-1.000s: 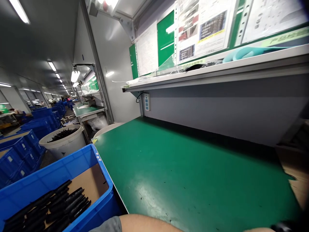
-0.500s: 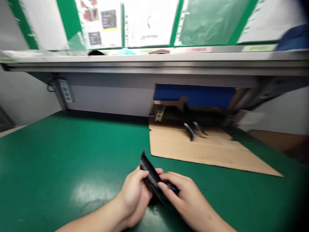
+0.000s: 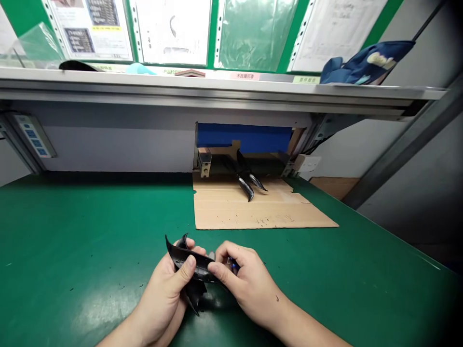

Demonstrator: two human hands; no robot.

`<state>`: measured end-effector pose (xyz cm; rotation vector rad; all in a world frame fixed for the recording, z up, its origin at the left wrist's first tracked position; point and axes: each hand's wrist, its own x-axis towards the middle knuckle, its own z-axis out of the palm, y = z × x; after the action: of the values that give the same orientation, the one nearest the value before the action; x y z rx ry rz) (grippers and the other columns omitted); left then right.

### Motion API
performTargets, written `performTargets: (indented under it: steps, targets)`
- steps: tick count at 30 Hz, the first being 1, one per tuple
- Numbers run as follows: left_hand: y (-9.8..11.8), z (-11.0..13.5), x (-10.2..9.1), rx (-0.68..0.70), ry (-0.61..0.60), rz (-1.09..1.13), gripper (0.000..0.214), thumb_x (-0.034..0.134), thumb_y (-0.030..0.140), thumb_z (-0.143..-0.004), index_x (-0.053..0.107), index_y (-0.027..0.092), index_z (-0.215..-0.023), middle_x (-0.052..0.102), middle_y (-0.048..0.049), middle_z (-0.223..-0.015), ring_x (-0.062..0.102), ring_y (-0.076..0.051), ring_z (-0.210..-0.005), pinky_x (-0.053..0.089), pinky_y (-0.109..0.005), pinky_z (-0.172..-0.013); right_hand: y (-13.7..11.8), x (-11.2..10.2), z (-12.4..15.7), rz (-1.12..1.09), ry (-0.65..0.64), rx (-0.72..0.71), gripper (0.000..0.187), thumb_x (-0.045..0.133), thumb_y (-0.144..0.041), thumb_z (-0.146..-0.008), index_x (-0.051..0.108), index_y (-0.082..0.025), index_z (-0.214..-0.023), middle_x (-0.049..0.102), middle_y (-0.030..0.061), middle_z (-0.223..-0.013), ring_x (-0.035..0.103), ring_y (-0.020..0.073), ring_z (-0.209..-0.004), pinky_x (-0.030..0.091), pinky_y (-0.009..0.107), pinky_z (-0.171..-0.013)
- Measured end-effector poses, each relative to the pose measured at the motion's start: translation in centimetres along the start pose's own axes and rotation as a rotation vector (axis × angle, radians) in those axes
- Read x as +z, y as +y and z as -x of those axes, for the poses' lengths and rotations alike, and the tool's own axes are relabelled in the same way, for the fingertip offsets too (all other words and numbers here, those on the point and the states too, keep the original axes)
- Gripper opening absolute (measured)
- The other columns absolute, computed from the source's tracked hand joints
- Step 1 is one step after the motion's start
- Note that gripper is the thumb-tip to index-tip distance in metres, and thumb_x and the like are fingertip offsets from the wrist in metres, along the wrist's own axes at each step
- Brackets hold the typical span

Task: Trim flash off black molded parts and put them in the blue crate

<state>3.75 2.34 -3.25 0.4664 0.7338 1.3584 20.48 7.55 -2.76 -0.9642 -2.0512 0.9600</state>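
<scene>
My left hand (image 3: 164,284) is closed around a curved black plastic part (image 3: 200,264), its thumb pressed on the concave inner face. A second black piece (image 3: 195,293) with a pointed end hangs below it, under the same fingers; whether the two are joined, I cannot tell. On the part's right end rests the thumb of my right hand (image 3: 242,274). Its curled fingers close on a small dark tool with a blue spot (image 3: 233,265), mostly hidden; something greyish shows near the fingertips. Dark scraps are scattered over the green table (image 3: 108,250) around both hands.
Beyond the hands lies a cardboard sheet (image 3: 231,216) with two glossy black curved parts (image 3: 246,188), before an opening topped by a blue panel (image 3: 246,136). A metal-edged shelf (image 3: 162,96) spans overhead. A power strip (image 3: 35,136) stands left; a blue cloth item (image 3: 361,62) sits above.
My view has swung right and steadied. The black part has turned closer to level, showing its inner face, and the second piece below is now visible. Both hands keep their hold.
</scene>
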Motion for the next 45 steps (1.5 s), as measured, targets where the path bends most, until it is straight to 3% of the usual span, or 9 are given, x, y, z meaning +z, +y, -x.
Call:
performTargets:
  steps: [3, 6, 13, 21, 33, 38, 42, 45]
  targets:
    - [0.6, 0.0, 0.3, 0.057, 0.062, -0.021, 0.025, 0.065, 0.031, -0.086, 0.055, 0.021, -0.108, 0.063, -0.0022, -0.099, 0.057, -0.014, -0.093, 0.043, -0.027, -0.086, -0.1, -0.3, 0.1, 0.057, 0.008, -0.108, 0.049, 0.046, -0.067, -0.093, 0.051, -0.019, -0.095, 0.053, 0.0014, -0.084, 0.048, 0.0175, -0.074, 0.039, 0.028, -0.067]
    - [0.8, 0.1, 0.6, 0.070, 0.111, -0.087, 0.026, 0.064, 0.035, -0.086, 0.057, 0.020, -0.105, 0.063, -0.0030, -0.102, 0.057, -0.015, -0.091, 0.044, -0.026, -0.080, -0.3, -0.1, 0.2, 0.274, 0.004, -0.232, 0.062, 0.037, -0.076, -0.089, 0.051, -0.018, -0.105, 0.053, 0.0048, -0.091, 0.046, 0.0213, -0.081, 0.037, 0.033, -0.073]
    - [0.2, 0.7, 0.9, 0.053, 0.159, -0.157, 0.030, 0.067, 0.039, -0.082, 0.059, 0.015, -0.098, 0.064, -0.0062, -0.098, 0.058, -0.022, -0.095, 0.044, -0.030, -0.077, 0.0, 1.2, 0.4, 0.672, 0.047, -0.246, 0.083, -0.001, -0.075, -0.089, 0.058, -0.016, -0.095, 0.050, 0.0069, -0.083, 0.040, 0.0226, -0.073, 0.026, 0.033, -0.065]
    - [0.2, 1.0, 1.2, 0.093, 0.183, -0.195, 0.031, 0.072, 0.039, -0.077, 0.060, 0.015, -0.092, 0.063, -0.0054, -0.095, 0.058, -0.022, -0.091, 0.046, -0.030, -0.074, 0.1, 1.7, 0.5, 0.820, 0.109, -0.263, 0.079, -0.008, -0.064, -0.095, 0.053, -0.016, -0.076, 0.048, 0.0062, -0.076, 0.036, 0.0203, -0.067, 0.020, 0.033, -0.061]
    - [0.1, 0.9, 0.5, 0.153, 0.134, -0.340, 0.031, 0.069, 0.041, -0.079, 0.060, 0.017, -0.094, 0.057, -0.0016, -0.085, 0.052, -0.016, -0.080, 0.045, -0.029, -0.075, 0.7, 1.8, 0.6, 0.847, 0.063, -0.338, 0.070, 0.008, -0.060, -0.101, 0.055, -0.017, -0.074, 0.054, 0.0056, -0.068, 0.041, 0.0193, -0.061, 0.021, 0.033, -0.058]
    - [0.2, 0.9, 0.8, 0.173, 0.105, -0.316, 0.028, 0.070, 0.040, -0.079, 0.061, 0.017, -0.093, 0.060, -0.0028, -0.092, 0.056, -0.018, -0.086, 0.045, -0.028, -0.077, 0.9, 1.4, 0.3, 0.539, -0.021, -0.311, 0.070, 0.007, -0.070, -0.096, 0.044, -0.019, -0.067, 0.051, 0.0012, -0.063, 0.041, 0.0162, -0.056, 0.027, 0.029, -0.056]
    - [0.1, 1.3, 1.9, 0.078, 0.131, -0.148, 0.030, 0.075, 0.038, -0.074, 0.061, 0.018, -0.092, 0.064, -0.0033, -0.095, 0.061, -0.019, -0.086, 0.047, -0.026, -0.073, 0.1, 1.0, 0.3, 0.284, 0.074, -0.258, 0.067, 0.018, -0.079, -0.090, 0.044, -0.019, -0.075, 0.051, 0.0021, -0.074, 0.044, 0.0176, -0.065, 0.033, 0.027, -0.059]
    - [-0.1, 1.5, 2.4, 0.046, 0.175, -0.094, 0.035, 0.079, 0.037, -0.069, 0.063, 0.017, -0.092, 0.065, -0.0034, -0.092, 0.061, -0.020, -0.086, 0.048, -0.026, -0.072, -0.4, 1.1, 0.5, 0.268, 0.112, -0.282, 0.067, 0.018, -0.078, -0.090, 0.047, -0.018, -0.082, 0.051, 0.0044, -0.081, 0.044, 0.0193, -0.071, 0.036, 0.030, -0.064]
